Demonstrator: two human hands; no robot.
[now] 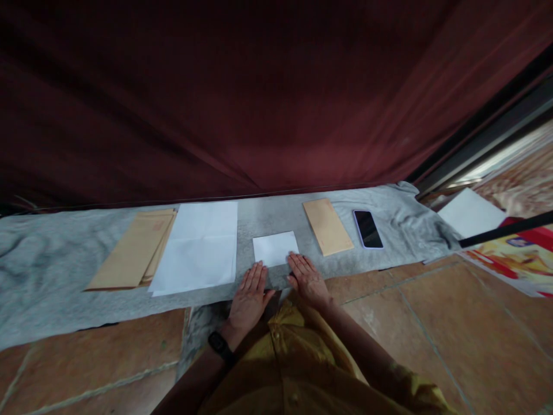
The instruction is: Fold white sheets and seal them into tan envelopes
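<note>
A small white folded paper lies flat on the grey cloth in front of me. My left hand rests at its lower left corner, palm down with the fingers stretched out. At the lower right corner my right hand also lies flat, its fingertips on or against the paper's edge. Neither hand grips anything. To the left are larger white paper sheets, with a faint crease across the top one. A single brown envelope lies to the right of the folded paper.
Several brown envelopes are piled left of the white sheets. A phone lies right of the single envelope. The grey cloth covers a narrow surface, with a dark red curtain behind it. At right stands a colourful printed box.
</note>
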